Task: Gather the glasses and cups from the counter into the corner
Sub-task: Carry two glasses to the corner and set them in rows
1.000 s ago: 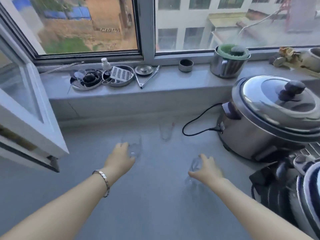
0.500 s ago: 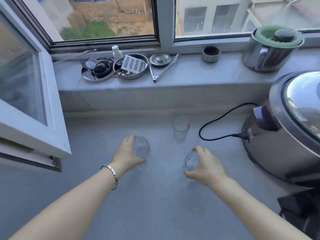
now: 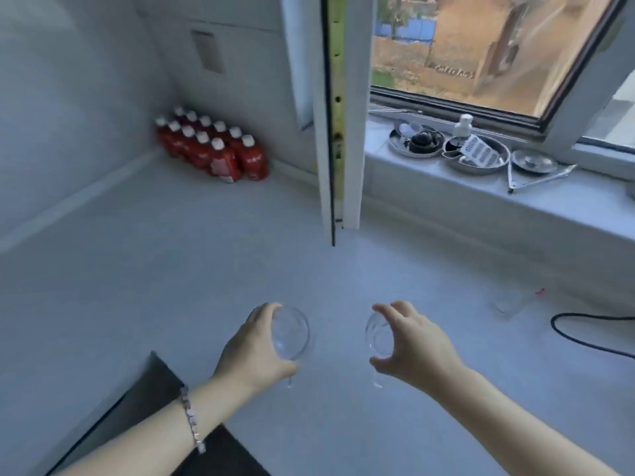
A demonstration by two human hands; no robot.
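Note:
My left hand (image 3: 252,352) grips a clear glass (image 3: 290,333) from its left side, held above the grey counter (image 3: 171,269). My right hand (image 3: 412,348) grips a second clear glass (image 3: 376,334) from its right side, at about the same height. Both glasses tilt with their mouths toward the camera. A third clear cup (image 3: 512,300) with a small red mark stands on the counter far to the right, near the sill. The corner of the counter lies at the upper left.
A pack of red bottles with white caps (image 3: 209,149) fills the far corner. The open window sash (image 3: 338,115) juts over the counter in the middle. Steel dishes and tongs (image 3: 477,152) sit on the sill. A black cable (image 3: 591,334) runs at the right.
Both hands closed on their glasses and lifted them off the counter. The view swung left, so the corner and the red bottles came into sight and the cooker left it.

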